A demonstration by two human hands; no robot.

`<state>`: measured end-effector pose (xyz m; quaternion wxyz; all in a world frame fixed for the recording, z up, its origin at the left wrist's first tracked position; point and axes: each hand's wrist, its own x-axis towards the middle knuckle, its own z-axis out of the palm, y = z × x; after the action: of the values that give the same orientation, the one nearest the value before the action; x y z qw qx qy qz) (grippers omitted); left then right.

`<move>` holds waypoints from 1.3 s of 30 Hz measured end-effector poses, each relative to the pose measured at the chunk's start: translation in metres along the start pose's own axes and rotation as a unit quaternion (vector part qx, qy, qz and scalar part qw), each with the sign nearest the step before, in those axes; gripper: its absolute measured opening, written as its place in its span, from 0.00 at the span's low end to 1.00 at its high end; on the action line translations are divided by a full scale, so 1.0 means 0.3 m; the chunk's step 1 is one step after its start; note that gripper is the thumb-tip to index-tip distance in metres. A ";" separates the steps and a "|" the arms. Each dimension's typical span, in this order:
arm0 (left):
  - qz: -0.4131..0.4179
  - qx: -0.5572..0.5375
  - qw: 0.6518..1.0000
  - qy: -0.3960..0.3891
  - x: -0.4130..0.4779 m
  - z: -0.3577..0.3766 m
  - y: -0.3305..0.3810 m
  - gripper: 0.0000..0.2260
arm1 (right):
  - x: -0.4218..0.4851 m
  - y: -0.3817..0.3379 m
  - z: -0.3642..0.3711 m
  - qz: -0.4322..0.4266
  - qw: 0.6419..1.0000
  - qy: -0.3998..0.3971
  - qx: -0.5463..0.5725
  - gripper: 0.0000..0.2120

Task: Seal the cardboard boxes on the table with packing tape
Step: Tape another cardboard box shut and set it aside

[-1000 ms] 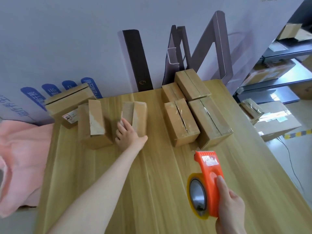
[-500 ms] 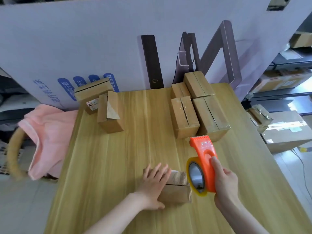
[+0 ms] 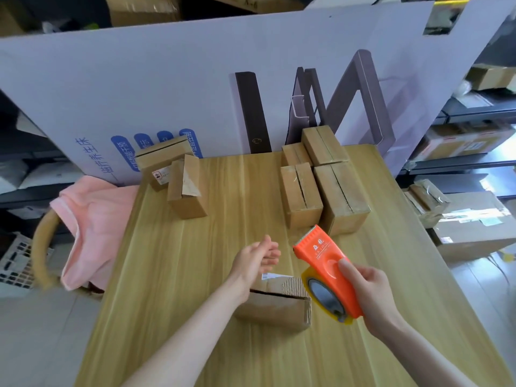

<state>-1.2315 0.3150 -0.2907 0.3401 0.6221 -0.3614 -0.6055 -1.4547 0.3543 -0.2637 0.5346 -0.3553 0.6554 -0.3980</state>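
A small cardboard box [image 3: 275, 307] lies near the front of the wooden table [image 3: 181, 275], its top flap slightly ajar with a white label at the far end. My left hand [image 3: 258, 258] hovers just above its far end, fingers straight and relaxed, holding nothing. My right hand [image 3: 365, 291] grips an orange tape dispenser [image 3: 325, 263] with a yellowish tape roll, held just right of the box, its toothed blade pointing away from me.
Several closed boxes [image 3: 325, 188] cluster at the table's back right. Two more boxes [image 3: 187, 187] stand at the back left. A white printed board [image 3: 195, 93] walls the far edge. A pink cloth [image 3: 89, 219] hangs over a chair at left. Shelves with cartons stand at right.
My left hand dragged the small box from the back to the front of the table, then lifted off it. My right hand tilted the dispenser closer to the box.
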 end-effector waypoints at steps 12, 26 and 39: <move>0.007 0.068 0.998 0.010 -0.028 -0.037 0.113 0.06 | -0.058 -0.042 0.065 -0.070 0.982 -0.067 -0.165 0.12; -0.008 0.090 0.982 0.168 -0.025 -0.323 0.029 0.05 | -0.053 -0.116 0.008 -0.126 0.902 -0.097 -0.401 0.18; -0.049 0.097 0.966 0.234 -0.047 -0.293 -0.245 0.07 | 0.075 -0.042 -0.017 -0.057 0.787 -0.090 -0.607 0.21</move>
<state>-1.1409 0.3633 -0.3438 0.3232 0.7932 -0.2979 -0.4214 -1.4630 0.3295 -0.2611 0.2415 -0.6778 0.6892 0.0858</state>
